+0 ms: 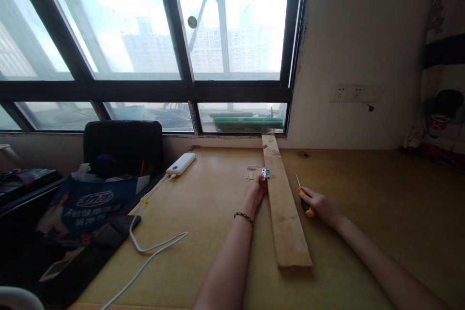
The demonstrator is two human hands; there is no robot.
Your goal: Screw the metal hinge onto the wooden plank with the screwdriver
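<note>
A long wooden board point(286, 213) lies on the table, its far end by the window wall. A small metal hinge point(266, 173) sits at the board's left edge. My left hand point(257, 188) is closed at the hinge, with its fingers partly hidden beside the board. Just left of the hinge lies a small pale wooden piece point(251, 173). On the board's right side, my right hand point(321, 204) is wrapped round a screwdriver point(307, 209) with a blue and yellow handle. The screwdriver's shaft points up and away, apart from the board.
A white power bank point(181, 163) with a white cable point(160, 248) lies on the table point(214, 223) at left. Beyond the left edge are a black chair point(122, 140) and a blue printed bag point(90, 208). Wall sockets point(350, 93) are at back right.
</note>
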